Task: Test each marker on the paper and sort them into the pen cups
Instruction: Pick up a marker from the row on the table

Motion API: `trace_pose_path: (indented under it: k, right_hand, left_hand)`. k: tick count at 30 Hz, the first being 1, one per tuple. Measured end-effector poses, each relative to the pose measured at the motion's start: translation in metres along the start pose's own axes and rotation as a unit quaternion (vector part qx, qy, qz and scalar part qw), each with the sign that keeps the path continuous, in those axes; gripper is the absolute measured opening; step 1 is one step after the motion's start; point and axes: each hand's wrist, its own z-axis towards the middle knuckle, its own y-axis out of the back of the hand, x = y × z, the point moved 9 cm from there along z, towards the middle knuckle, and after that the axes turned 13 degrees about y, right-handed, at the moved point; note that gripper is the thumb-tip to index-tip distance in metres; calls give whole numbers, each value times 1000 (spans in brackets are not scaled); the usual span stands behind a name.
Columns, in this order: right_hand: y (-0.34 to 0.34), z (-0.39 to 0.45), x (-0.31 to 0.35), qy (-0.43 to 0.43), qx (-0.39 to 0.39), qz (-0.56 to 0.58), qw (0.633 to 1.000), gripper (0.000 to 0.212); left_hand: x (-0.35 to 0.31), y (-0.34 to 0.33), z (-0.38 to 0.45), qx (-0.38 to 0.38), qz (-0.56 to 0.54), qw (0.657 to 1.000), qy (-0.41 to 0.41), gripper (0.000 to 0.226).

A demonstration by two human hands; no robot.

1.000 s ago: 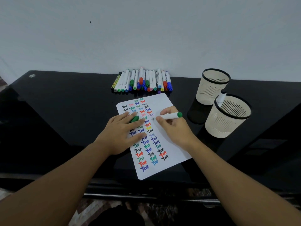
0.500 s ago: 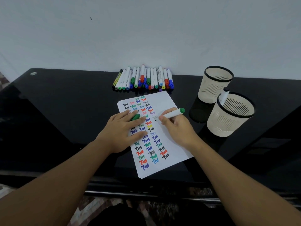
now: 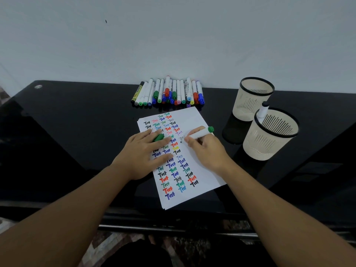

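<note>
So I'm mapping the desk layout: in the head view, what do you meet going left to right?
Left hand → green cap → right hand → far cup → near cup.

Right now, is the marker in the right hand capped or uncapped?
Uncapped. The right hand holds the marker tip-down on the paper, and the left hand holds its green cap.
</note>
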Motion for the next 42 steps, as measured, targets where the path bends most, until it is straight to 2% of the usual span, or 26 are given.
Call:
trace_pose_path:
  k: [14, 24, 31, 35, 38, 42]
  right_hand:
    - [2, 0, -2, -14, -6, 1, 1000, 45]
    - [3, -3, 2, -4, -4, -6, 1000, 44]
    - [6, -6, 0, -14, -21, 24, 999, 36]
    - [6, -5, 1, -13, -15, 14, 1000, 38]
    - [5, -5, 4, 6, -10, 9, 1000, 25]
    - [6, -3, 3, 6, -13, 1, 1000, 24]
  left_hand:
    - [0, 0, 0, 4, 1, 1000, 3, 69]
    - [0, 0, 1, -1, -3, 1000, 3, 71]
    - [0, 0, 0, 5, -4, 1000, 4, 71]
    - [0, 0, 0, 2, -5, 1000, 2, 69]
    - [0, 1, 1, 3, -7, 1000, 3, 67]
    - [0, 0, 0, 3, -8, 1000, 2, 67]
